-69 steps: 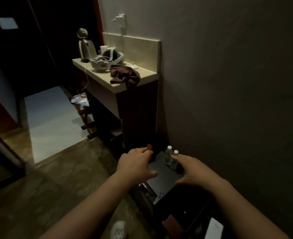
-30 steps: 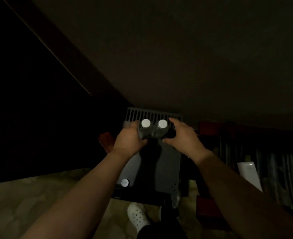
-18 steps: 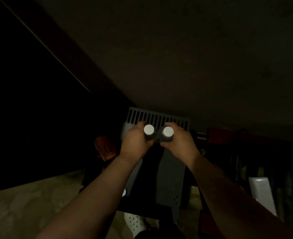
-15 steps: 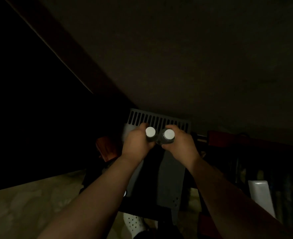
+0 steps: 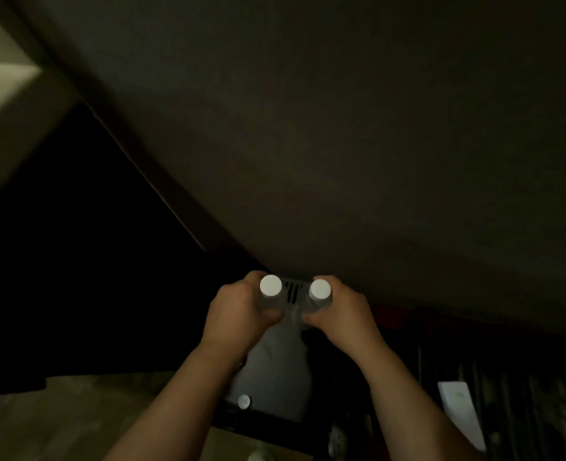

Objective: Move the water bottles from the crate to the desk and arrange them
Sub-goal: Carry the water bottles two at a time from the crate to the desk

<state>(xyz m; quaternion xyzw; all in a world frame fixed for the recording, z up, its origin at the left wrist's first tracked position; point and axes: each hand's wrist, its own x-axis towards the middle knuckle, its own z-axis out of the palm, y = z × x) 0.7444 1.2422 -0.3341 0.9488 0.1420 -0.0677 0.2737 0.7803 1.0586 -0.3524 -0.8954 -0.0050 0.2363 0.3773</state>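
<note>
You have a water bottle in each of your hands: your left hand (image 5: 241,314) is wrapped round the left bottle (image 5: 271,291) and your right hand (image 5: 336,311) round the right bottle (image 5: 319,294), both upright with their white caps toward you. You grip each by the body below the cap, probably because that keeps the bottle vertical and leaves its base free for setting down. The two bottles sit close together but apart, with the slotted end of the grey crate (image 5: 275,367) showing through the gap between them. They look raised above the crate's flat grey face rather than standing on it, though the dim light makes this hard to confirm. Taking one per hand lets you carry the pair in a single trip. A small round white thing (image 5: 244,401), possibly another cap, shows at the crate's near end. The surface they are meant for is not in view, so the placing and arranging remain to be done.
</note>
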